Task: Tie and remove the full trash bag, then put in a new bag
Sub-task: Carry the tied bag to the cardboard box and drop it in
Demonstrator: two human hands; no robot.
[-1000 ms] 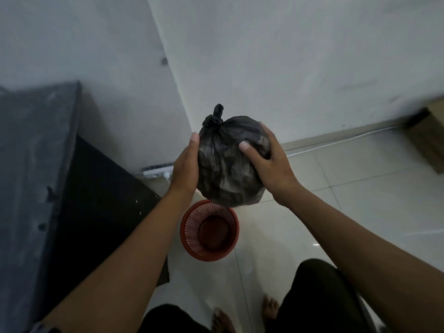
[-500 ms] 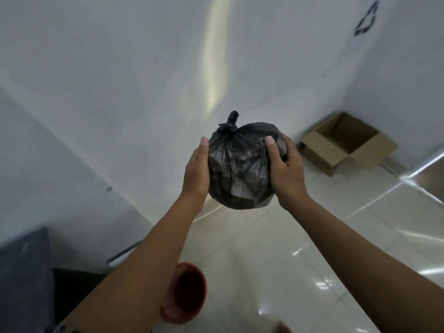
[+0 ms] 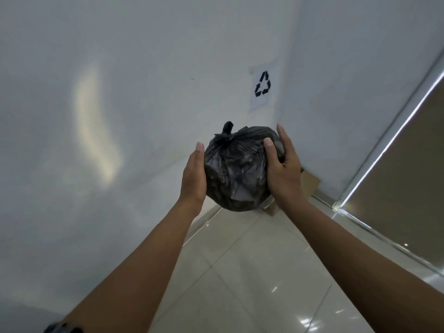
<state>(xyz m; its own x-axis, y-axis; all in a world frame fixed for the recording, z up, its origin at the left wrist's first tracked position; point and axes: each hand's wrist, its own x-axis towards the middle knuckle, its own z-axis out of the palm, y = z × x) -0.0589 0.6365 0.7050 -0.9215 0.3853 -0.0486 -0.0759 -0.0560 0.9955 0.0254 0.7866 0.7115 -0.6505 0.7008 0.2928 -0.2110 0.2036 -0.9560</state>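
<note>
A full black trash bag (image 3: 236,171), knotted at its top, hangs in the air in front of me at chest height. My left hand (image 3: 194,174) presses flat against its left side. My right hand (image 3: 282,164) cups its right side, thumb on the front and fingers around the back. Both arms stretch forward from the bottom of the view. The red bin is out of sight.
A cardboard box (image 3: 308,185) sits on the floor in the corner, mostly hidden behind the bag and my right hand. A recycling sign (image 3: 263,84) is taped to the white wall above it. A glossy tiled floor (image 3: 240,272) runs ahead; a framed panel (image 3: 396,176) lines the right.
I have turned right with the bag held between both hands. The red bin and the dark furniture have left the view, and the corner with the box and recycling sign is now straight ahead.
</note>
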